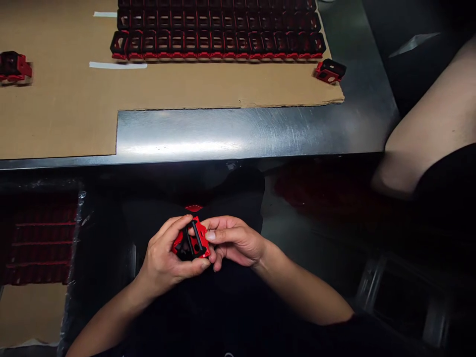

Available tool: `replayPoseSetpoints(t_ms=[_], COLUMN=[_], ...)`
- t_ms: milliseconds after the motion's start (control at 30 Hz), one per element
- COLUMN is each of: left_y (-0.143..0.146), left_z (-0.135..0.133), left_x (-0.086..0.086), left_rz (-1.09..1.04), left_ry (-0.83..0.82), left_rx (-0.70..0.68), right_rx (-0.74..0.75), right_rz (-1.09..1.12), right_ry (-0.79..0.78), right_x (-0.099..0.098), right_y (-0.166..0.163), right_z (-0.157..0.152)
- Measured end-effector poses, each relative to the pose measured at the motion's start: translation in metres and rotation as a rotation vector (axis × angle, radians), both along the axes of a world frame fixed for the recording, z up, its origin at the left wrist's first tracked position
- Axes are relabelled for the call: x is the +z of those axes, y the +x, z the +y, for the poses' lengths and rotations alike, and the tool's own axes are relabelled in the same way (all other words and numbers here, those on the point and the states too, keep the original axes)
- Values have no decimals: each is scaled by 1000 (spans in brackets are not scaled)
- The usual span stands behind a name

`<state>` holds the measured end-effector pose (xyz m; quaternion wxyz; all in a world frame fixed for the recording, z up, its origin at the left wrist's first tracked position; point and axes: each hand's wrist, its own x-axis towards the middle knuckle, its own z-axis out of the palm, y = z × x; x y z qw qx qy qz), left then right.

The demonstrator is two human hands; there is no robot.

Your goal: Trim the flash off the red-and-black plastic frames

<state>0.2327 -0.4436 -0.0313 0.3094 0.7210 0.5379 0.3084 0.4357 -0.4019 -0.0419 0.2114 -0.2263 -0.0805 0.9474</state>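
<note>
Brushed steel of a workbench [230, 134] lies ahead of you, but the work sits nearer, in the small red-and-black part [191, 243] that you hold beyond the bench's front edge, above a dark area. Your left hand [165, 258] cradles it from the lower left and curls around its side. Your right hand [234, 240] closes in from the other side, its grip narrow and pressed against the red frame beside the part's dark opening. Both hands are closed on this one piece and hold nothing else. The step in hand looks like close handling of the single part, and the next move calls for a steady two-handed hold on it.

Farther out, a cardboard sheet [178, 84] covers the bench and carries tight rows of matching parts [219, 44], with a strip of white tape [118, 65] beside them. Single parts sit apart at the left [15, 67] and right [329, 71]. At lower left, a plastic-edged bin [40, 238] holds more red pieces. Someone else's bare arm [427, 129] enters at upper right, well apart from your hands.
</note>
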Motion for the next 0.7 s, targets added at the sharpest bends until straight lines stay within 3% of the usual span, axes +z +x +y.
replayPoseSetpoints(t_ms=[333,500,700], left_y=[12,19,18], left_z=[-5,5,18], left_x=[0,12,33], left_rz=[-12,107,118], left_ry=[-125,-7,35], left_rx=[146,297,342], right_rx=[-16,-135,-259], right_rz=[-127,-300,-378], right_ry=[91,196,300], right_x=[0,11,34], right_y=[-1,-11,-23], right_z=[0,4,17])
